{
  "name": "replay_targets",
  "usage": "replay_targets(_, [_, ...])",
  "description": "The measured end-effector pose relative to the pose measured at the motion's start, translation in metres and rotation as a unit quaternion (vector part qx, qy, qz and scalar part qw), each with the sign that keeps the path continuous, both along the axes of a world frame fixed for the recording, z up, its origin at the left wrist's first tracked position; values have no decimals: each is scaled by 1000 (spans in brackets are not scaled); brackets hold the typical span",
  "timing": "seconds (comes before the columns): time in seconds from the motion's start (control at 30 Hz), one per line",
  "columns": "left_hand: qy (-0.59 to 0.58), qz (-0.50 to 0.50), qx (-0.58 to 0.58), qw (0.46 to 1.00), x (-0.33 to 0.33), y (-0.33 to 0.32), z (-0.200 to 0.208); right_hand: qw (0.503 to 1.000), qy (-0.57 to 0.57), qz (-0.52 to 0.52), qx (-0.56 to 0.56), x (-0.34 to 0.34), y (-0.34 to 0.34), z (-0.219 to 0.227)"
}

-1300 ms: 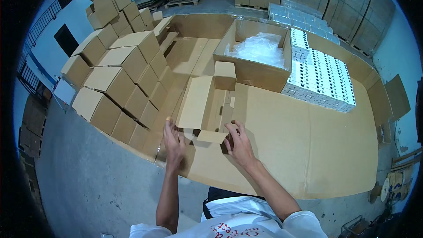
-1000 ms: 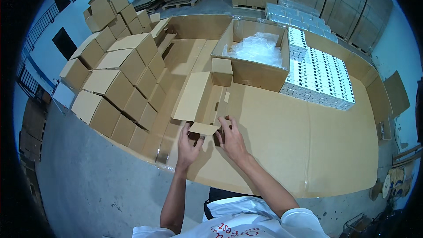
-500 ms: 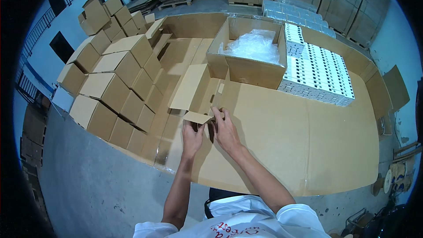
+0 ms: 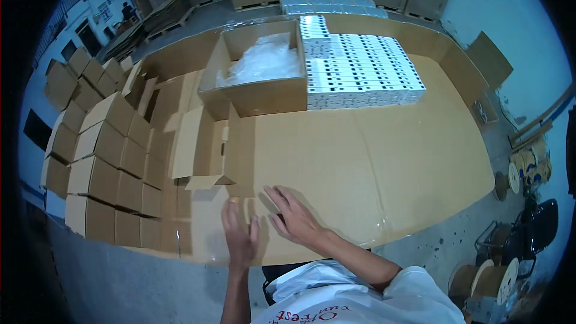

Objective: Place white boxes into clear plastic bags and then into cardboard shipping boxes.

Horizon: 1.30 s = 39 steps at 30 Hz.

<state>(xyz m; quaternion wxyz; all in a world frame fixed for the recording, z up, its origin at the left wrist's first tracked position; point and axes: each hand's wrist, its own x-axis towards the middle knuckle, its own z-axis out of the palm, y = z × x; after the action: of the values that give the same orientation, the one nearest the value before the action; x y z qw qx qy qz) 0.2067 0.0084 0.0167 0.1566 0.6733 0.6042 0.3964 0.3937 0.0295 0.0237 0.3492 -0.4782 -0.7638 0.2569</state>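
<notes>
An empty-looking long cardboard box (image 4: 190, 143) lies with its top side open on the cardboard-covered table, its side flap folded out to the left and a short end flap facing me. My left hand (image 4: 240, 237) is just below that end flap, fingers apart and holding nothing. To its right, my right hand (image 4: 297, 219) hovers or rests low over the cardboard, fingers spread, also with nothing in it. Neither hand touches the box.
A large open carton (image 4: 273, 97) holding clear plastic bags (image 4: 266, 60) stands beyond the box. Right of it are rows of small white boxes (image 4: 366, 78) with dark marks. Closed brown boxes (image 4: 108, 183) are stacked at the left. A chair (image 4: 537, 222) and cable spools (image 4: 498, 282) stand at the right.
Both hands have let go of the box's end flap and drawn back toward me, apart from it. My view has turned to the right, so everything sits further left.
</notes>
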Motion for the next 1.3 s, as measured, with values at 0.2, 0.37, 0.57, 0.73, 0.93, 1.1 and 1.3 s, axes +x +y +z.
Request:
replay_targets(0.2, [205, -159, -27, 965, 62, -13, 10, 988, -143, -29, 46, 74, -63, 0])
replay_targets(0.37, [204, -157, -27, 966, 71, -6, 12, 990, -134, -38, 31, 85, -59, 3])
replay_targets(0.57, [192, -204, -66, 958, 106, 33, 29, 995, -94, -30, 34, 102, -34, 7])
replay_targets(0.73, [171, -249, -29, 953, 139, 95, 21, 990, -38, -98, 91, 128, 57, 30])
replay_targets(0.93, [171, -274, 23, 946, 173, 175, 9, 957, -94, -161, 223, 188, 253, 82])
replay_targets(1.1, [148, -288, 9, 946, 169, 185, 8, 952, -117, -211, 189, 206, 359, 106])
replay_targets(1.3, [143, -286, -4, 948, 159, 201, 7, 946, -179, -240, 122, 182, 404, 101])
